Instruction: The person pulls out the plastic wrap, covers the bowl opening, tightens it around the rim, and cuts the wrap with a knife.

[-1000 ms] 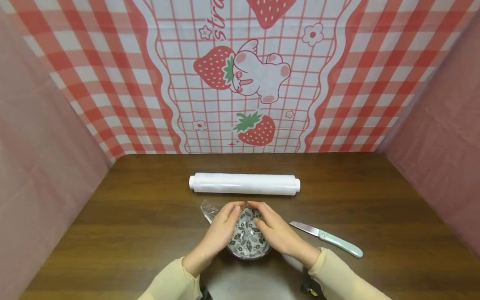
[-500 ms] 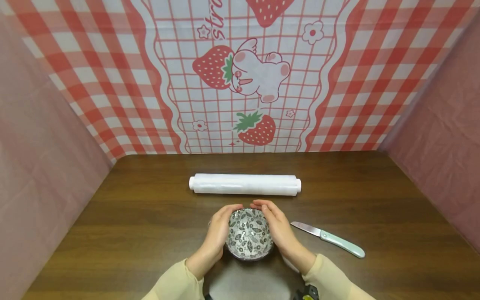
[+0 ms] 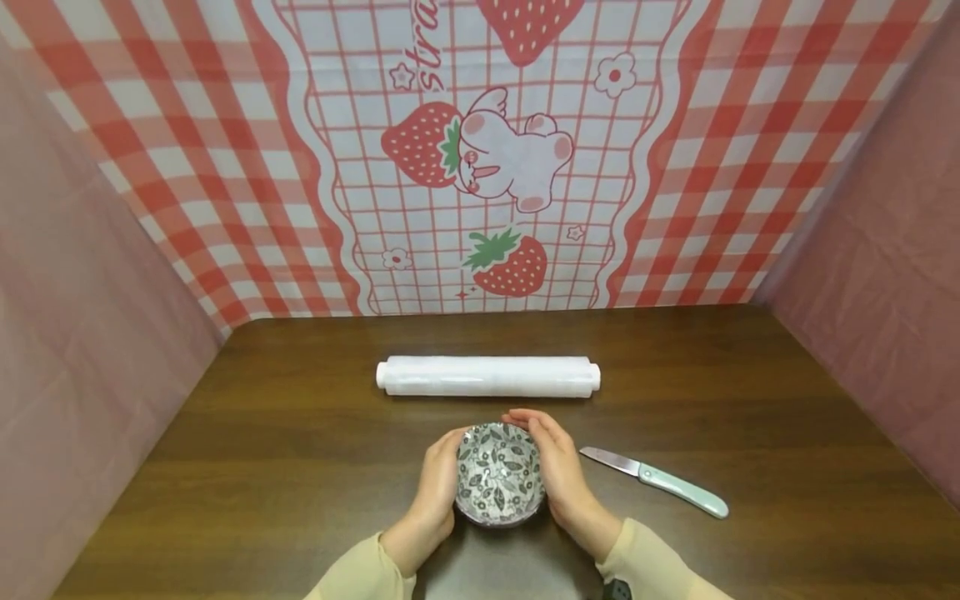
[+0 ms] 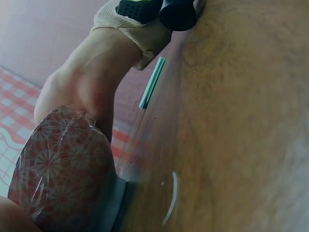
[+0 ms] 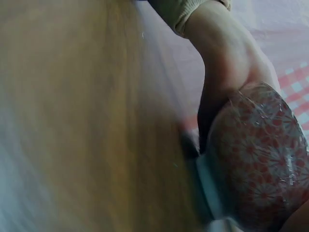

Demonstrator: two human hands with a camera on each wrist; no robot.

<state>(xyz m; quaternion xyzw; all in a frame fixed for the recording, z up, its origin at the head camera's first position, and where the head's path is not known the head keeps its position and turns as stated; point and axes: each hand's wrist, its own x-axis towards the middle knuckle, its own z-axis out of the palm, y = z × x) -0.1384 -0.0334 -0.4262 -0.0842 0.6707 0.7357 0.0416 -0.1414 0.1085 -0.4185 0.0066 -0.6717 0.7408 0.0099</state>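
A small round bowl (image 3: pixel 500 475) with a grey leaf-and-flower pattern inside sits between both hands in the head view. My left hand (image 3: pixel 435 479) holds its left side, and my right hand (image 3: pixel 564 475) is curled round the right side, its fingers reaching the far rim. Clear plastic wrap (image 4: pixel 65 140) clings, creased and shiny, to the reddish flowered outside of the bowl in the left wrist view. A pale foot ring shows under the bowl (image 5: pixel 260 159) in the right wrist view. The hands hide parts of its sides.
Behind the bowl a white roll of cling film (image 3: pixel 487 377) lies crosswise on the brown wooden table (image 3: pixel 262 450). To the right lies a knife (image 3: pixel 652 481) with a pale green handle, its blade toward the bowl. A strawberry-print cloth (image 3: pixel 480 167) hangs at the back.
Both hands have slid from over the bowl's rim, thumbs inward, down to its sides, uncovering its inside. The loose flap of film at the left has gone from sight.
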